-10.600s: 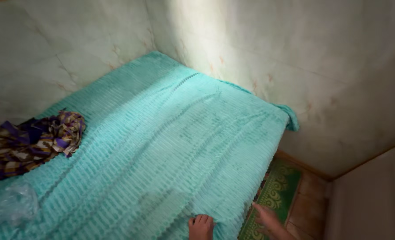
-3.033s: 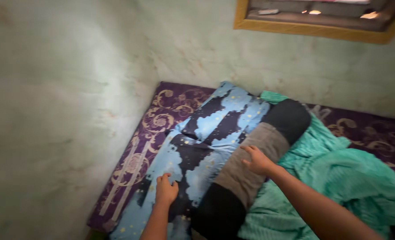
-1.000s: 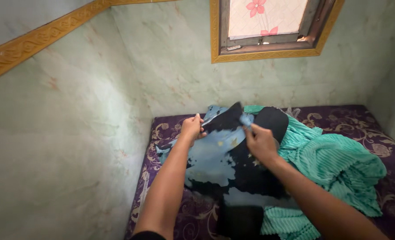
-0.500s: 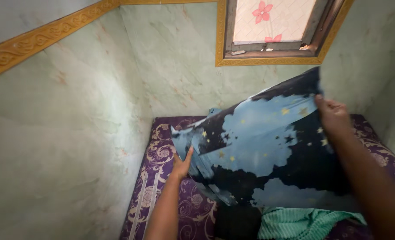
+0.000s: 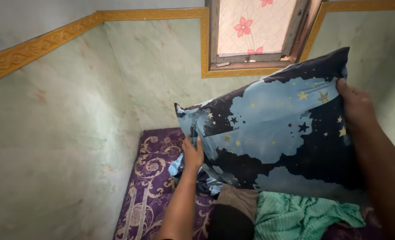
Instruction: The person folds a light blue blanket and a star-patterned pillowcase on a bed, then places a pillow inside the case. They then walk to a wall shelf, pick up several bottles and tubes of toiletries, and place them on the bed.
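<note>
Head view: pillow [image 5: 277, 133], dark blue with pale blue clouds and gold stars, held up off the bed, tilted, in front of the wall and window [image 5: 255, 31]. Right hand [image 5: 356, 106] clamped on the upper right edge, fingers wrapped over the fabric. Left hand [image 5: 193, 153] grips the lower left corner, fingers closed on bunched cloth. Below the pillow: grey and black bolster [image 5: 233, 211], crumpled teal blanket [image 5: 299, 218] just beside it, both on the purple mattress [image 5: 151, 178] with gold scroll pattern. Pale green walls, gold trim [image 5: 37, 46].
</note>
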